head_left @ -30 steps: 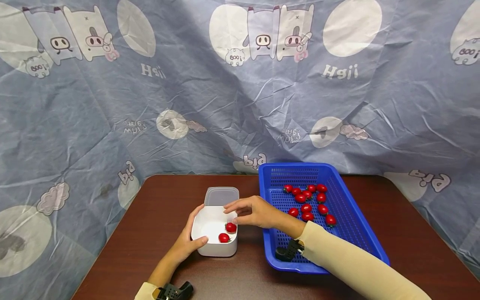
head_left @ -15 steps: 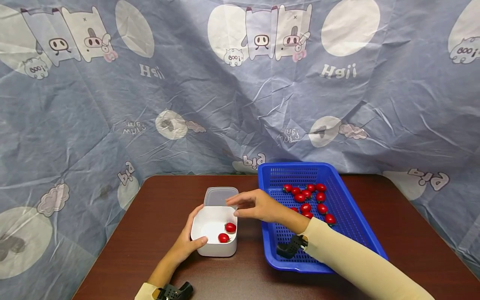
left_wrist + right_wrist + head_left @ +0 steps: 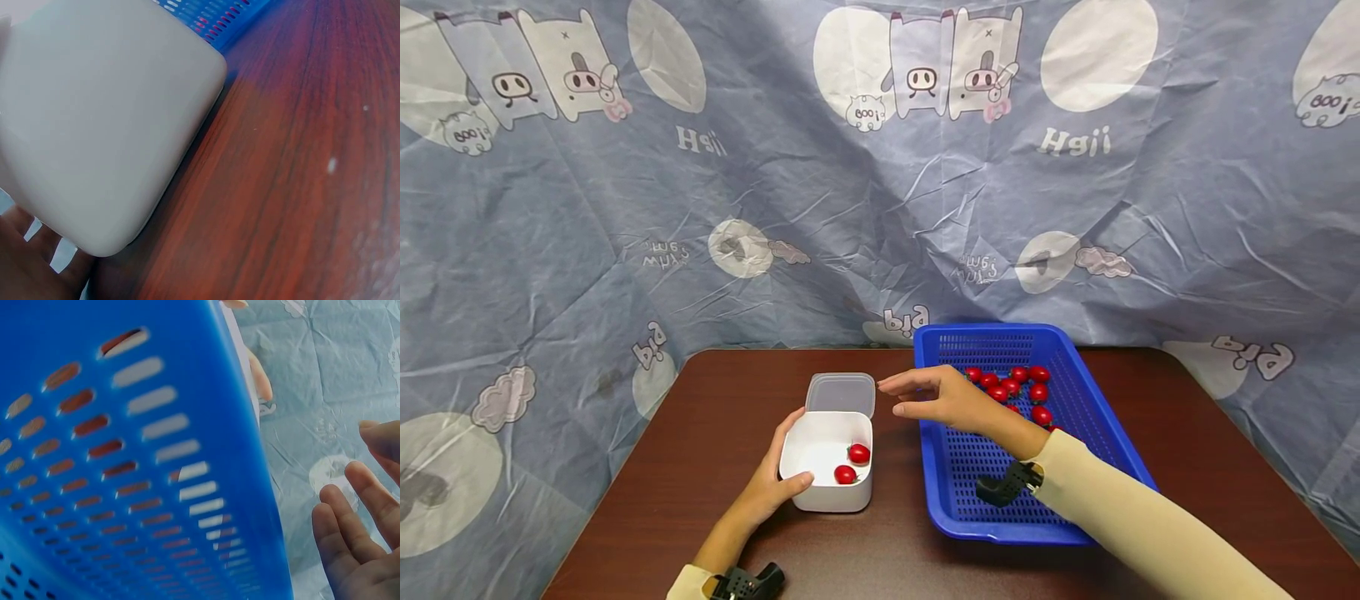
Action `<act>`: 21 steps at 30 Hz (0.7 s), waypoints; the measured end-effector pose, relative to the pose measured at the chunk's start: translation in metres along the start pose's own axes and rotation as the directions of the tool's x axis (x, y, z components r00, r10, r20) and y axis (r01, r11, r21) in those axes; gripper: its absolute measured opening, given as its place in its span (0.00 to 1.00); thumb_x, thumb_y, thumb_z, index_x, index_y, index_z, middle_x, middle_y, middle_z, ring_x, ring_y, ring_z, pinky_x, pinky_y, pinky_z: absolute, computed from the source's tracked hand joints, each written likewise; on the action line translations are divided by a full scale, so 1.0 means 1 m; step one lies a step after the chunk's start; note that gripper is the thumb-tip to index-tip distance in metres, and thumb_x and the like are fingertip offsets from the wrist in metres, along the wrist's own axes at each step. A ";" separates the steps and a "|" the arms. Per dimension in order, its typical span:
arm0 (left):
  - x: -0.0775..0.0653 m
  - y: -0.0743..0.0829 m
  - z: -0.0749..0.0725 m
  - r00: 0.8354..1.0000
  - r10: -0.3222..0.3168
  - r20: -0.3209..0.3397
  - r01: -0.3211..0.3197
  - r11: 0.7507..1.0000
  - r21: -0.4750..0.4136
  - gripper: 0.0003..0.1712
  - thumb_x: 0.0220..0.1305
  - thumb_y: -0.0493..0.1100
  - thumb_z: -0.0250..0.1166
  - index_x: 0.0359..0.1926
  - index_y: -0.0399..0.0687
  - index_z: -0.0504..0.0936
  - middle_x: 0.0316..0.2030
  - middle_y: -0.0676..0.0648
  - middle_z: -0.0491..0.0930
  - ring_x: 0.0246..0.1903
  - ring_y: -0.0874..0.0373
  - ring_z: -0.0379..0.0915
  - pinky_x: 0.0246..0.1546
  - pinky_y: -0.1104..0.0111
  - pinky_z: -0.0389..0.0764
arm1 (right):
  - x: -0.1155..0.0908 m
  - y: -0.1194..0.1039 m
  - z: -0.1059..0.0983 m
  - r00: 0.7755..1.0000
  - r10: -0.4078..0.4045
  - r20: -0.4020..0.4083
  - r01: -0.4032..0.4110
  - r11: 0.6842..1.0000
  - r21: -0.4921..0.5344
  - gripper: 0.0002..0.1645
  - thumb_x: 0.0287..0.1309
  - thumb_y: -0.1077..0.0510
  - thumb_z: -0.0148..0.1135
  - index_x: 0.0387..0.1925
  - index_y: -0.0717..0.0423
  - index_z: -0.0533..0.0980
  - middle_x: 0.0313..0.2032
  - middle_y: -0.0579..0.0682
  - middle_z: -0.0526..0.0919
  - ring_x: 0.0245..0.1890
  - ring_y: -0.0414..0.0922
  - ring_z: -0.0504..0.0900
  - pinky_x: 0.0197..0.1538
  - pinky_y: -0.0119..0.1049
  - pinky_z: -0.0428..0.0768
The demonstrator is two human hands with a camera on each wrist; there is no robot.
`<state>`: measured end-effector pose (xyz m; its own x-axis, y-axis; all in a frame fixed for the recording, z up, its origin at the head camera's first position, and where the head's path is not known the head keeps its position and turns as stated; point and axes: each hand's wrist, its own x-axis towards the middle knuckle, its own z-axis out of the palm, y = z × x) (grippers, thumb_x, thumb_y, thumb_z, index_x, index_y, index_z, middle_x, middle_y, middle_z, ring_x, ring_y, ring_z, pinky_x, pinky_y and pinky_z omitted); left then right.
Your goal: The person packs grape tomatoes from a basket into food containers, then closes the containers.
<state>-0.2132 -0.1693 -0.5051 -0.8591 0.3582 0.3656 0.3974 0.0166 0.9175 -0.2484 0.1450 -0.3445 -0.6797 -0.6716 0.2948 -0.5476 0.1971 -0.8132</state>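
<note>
My left hand (image 3: pixel 766 477) holds a white plastic box (image 3: pixel 832 500), its thumb at the near rim and its fingers along the left side. Two red cherry tomatoes (image 3: pixel 859 454) lie on the right side of the box's floor. In the left wrist view the box's pale wall (image 3: pixel 119 125) fills much of the picture, with part of the hand below it. My right hand (image 3: pixel 951 402) hovers over the left edge of a blue basket (image 3: pixel 1000 532), fingers extended and nothing in them. The right wrist view shows its spread fingers (image 3: pixel 359 531) beside the basket's slotted wall.
More cherry tomatoes (image 3: pixel 1039 392) lie in the far half of the basket, some hidden behind the right hand. A translucent lid (image 3: pixel 841 393) lies just behind the box on the dark brown table (image 3: pixel 662 492). A printed blue cloth (image 3: pixel 850 192) hangs behind the table.
My right hand has pulled away from over the box, moving up and right to the basket's edge. The left hand and both tomatoes in the box stay put.
</note>
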 end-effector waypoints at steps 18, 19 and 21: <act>0.000 0.000 0.000 1.000 -0.010 -0.004 0.010 1.000 0.002 0.52 0.54 0.36 0.64 0.75 0.49 0.46 0.68 0.39 0.55 0.60 0.36 0.57 0.53 0.59 0.72 | -0.023 0.053 -0.028 0.995 0.072 -0.068 -0.072 0.997 0.000 0.21 0.57 0.59 0.68 0.53 0.56 0.80 0.51 0.52 0.82 0.51 0.57 0.80 0.53 0.51 0.76; 0.000 0.000 0.000 1.000 -0.011 -0.004 0.011 1.000 -0.001 0.52 0.54 0.37 0.65 0.75 0.49 0.46 0.68 0.39 0.55 0.60 0.37 0.57 0.53 0.60 0.73 | -0.024 0.055 -0.030 0.994 0.080 -0.069 -0.080 0.997 -0.003 0.21 0.57 0.59 0.68 0.53 0.56 0.80 0.51 0.53 0.82 0.51 0.57 0.80 0.53 0.51 0.77; 0.000 -0.001 -0.001 1.000 -0.011 -0.003 0.011 1.000 -0.001 0.52 0.54 0.37 0.65 0.75 0.48 0.45 0.68 0.39 0.55 0.60 0.36 0.57 0.53 0.61 0.72 | -0.027 0.058 -0.032 0.993 0.093 -0.075 -0.094 0.996 -0.008 0.21 0.58 0.59 0.67 0.53 0.57 0.79 0.51 0.55 0.82 0.52 0.57 0.80 0.53 0.50 0.77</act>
<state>-0.2138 -0.1699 -0.5060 -0.8645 0.3550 0.3558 0.3873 0.0193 0.9217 -0.2777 0.1978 -0.3835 -0.7623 -0.5949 0.2550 -0.4855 0.2650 -0.8331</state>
